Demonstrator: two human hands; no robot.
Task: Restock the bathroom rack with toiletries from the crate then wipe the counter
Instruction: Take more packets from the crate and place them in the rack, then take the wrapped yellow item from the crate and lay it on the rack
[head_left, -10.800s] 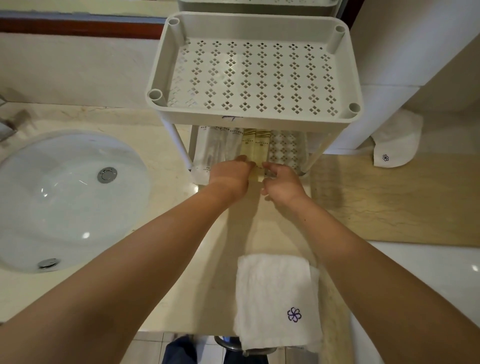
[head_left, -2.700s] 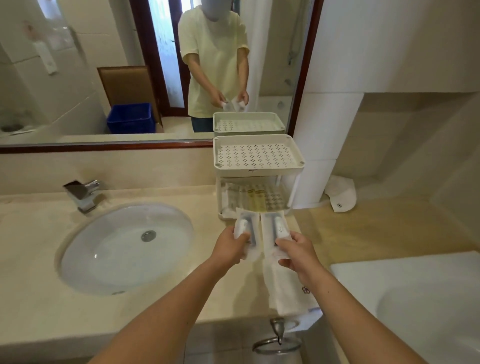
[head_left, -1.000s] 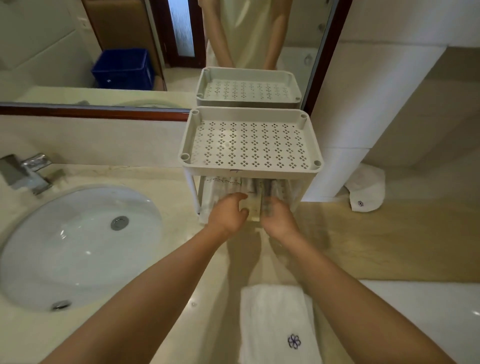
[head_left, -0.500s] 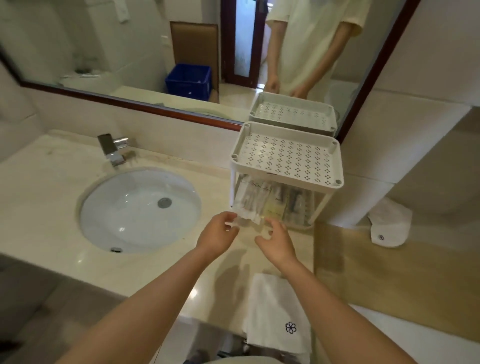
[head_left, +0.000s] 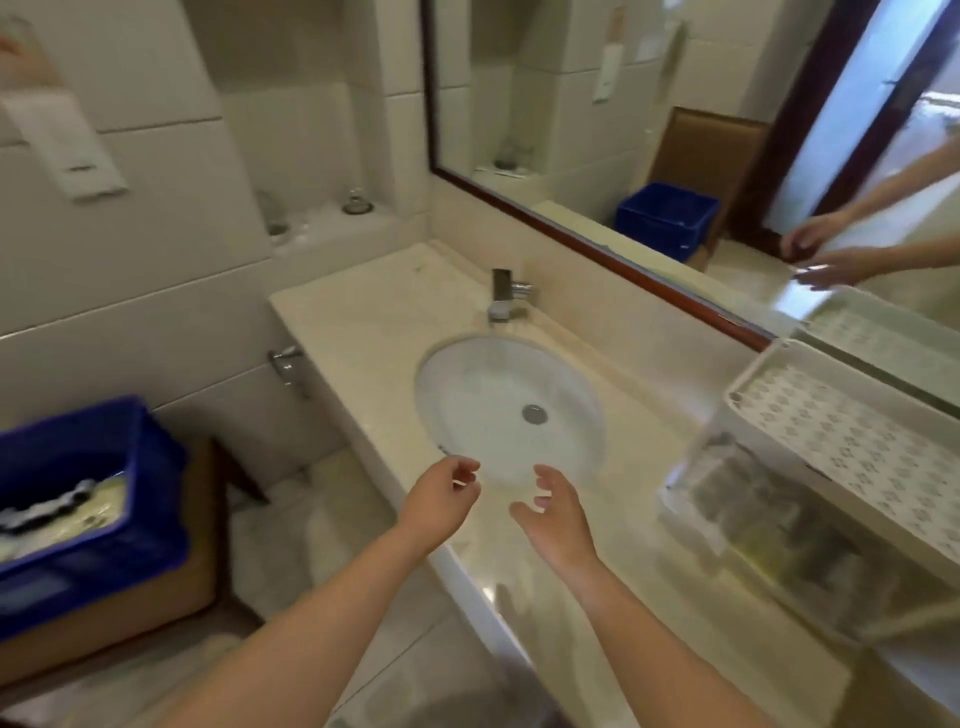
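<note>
Both hands have pulled back from the rack since half a second ago, and the view has swung left, so the sink now sits dead centre and the blue crate has come into frame. Nearest the camera, the left hand (head_left: 439, 506) and the right hand (head_left: 558, 522) hover side by side over the front edge of the worktop (head_left: 363, 332), both empty, fingers loosely spread and a bit curled, palms turned toward each other with a gap between them. Neither one is touching anything. Down at the left, off the worktop, the crate (head_left: 93, 499) rests on a brown seat or stool of some kind, with pale packets and something dark inside, too smeared to tell what exactly. On the right side of the worktop stands the rack (head_left: 810, 467), 2 tiers, white with punched holes; the top tray looks bare, while the lower tier has a row of wrapped toiletries (head_left: 753, 506) lying in it, blurry but clearly packets in clear and yellowish wrap. Just past the hands is the oval sink (head_left: 509, 410) sunk into the worktop, and behind it the chrome faucet (head_left: 506, 293) by the back wall. Furthest back, the wood-framed mirror (head_left: 597, 119) shows a reflection of the crate, the rack's top tray and the 2 hands. Everything is pretty motion-blurred.
</note>
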